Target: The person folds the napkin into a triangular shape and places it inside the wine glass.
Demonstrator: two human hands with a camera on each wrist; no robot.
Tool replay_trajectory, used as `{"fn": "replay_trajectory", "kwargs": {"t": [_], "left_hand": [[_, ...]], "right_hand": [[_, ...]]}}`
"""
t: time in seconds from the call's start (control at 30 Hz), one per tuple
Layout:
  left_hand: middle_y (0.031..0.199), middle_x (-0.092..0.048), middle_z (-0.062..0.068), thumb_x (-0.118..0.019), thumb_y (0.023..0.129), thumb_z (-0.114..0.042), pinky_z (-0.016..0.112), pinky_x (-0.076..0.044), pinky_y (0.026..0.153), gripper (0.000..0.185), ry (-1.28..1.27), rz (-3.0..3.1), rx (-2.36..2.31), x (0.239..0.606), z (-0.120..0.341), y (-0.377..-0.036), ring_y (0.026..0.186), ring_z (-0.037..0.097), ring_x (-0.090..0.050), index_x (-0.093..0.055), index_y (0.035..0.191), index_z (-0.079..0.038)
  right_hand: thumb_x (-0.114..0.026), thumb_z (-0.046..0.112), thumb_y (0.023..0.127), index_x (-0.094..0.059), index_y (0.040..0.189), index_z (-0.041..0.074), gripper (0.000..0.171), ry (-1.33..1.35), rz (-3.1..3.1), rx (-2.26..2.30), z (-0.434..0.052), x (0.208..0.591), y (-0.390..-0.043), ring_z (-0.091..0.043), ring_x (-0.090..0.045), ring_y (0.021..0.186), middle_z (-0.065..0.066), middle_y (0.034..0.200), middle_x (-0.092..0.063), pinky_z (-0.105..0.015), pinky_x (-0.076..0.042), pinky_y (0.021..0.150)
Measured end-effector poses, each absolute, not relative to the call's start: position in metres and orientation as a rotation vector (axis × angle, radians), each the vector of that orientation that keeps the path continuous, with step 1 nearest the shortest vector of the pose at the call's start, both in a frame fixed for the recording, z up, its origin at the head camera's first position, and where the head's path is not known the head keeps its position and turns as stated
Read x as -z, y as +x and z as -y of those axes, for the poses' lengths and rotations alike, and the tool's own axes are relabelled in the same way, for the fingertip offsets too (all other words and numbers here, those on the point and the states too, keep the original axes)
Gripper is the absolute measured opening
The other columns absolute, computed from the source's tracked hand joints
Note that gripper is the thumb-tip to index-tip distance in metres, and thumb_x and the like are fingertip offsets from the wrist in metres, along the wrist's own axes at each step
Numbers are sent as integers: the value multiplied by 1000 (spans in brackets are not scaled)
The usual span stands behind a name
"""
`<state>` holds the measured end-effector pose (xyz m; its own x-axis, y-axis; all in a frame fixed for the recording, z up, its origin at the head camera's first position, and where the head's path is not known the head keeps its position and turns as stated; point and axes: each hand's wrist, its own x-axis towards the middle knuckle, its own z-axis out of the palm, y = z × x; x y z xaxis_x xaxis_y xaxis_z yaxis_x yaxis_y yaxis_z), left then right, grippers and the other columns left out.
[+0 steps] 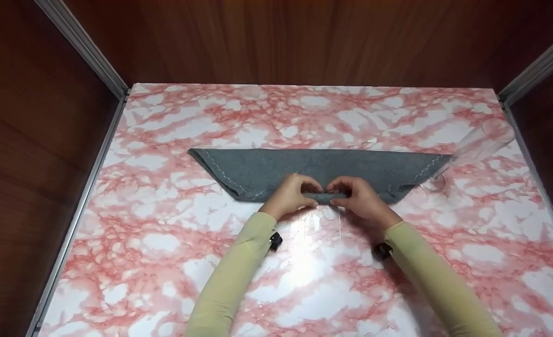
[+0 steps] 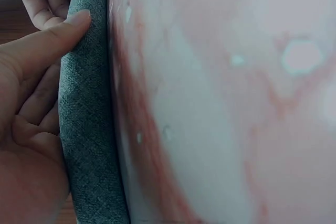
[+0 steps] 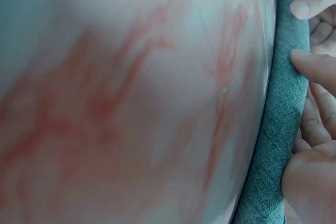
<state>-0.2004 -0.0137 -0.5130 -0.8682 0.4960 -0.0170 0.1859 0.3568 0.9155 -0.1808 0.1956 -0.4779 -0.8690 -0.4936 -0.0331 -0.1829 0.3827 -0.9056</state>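
- Left hand (image 1: 291,195) and right hand (image 1: 357,196) are both pinching the grey cloth's (image 1: 267,168) rolled near edge, mid-frame.
- A clear glass (image 1: 480,142) is lying at the right on the marbled bench (image 1: 164,262).

Cloth (image 1: 318,168): grey, matt, woven, slightly rough. Table (image 1: 304,281): glossy pink marble-look film. Walls (image 1: 304,37) wood grain; glass (image 1: 480,142) clear

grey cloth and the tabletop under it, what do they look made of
The grey rolled cloth looks like soft woven fabric, matte, with visible weave texture and pale stitching along its ends. The pink-and-white marbled tabletop seems a glossy laminate or film, not stone: it shows bright glare.
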Motion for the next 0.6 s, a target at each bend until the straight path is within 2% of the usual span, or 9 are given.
{"fn": "replay_trajectory", "kwargs": {"t": [0.23,0.43,0.6], "left_hand": [[97,-70,2,-80,74,1,18,-49,82,26,593,-2337,-1513,513,13,-198,92,9,-64,-73,99,-4],[92,-72,4,-80,75,-2,18,-50,78,20,570,-2388,-1480,515,13,-199,87,10,-65,-75,95,-3],[90,-72,2,-80,77,-5,19,-50,77,18,554,-2396,-1473,516,14,-201,85,9,-65,-76,94,-4]], "right_hand": [[-66,-9,84,-63,107,-9,23,-578,-2274,1483,-197,481,-187,-39,-59,99,-26,105,-63,-47,-49,84],[-69,1,87,-69,105,0,19,-548,-2301,1459,-206,509,-196,-32,-62,93,-16,103,-66,-29,-51,72],[-72,5,85,-70,104,8,19,-585,-2405,1407,-206,509,-191,-23,-61,93,-9,102,-63,-31,-52,76]]}}
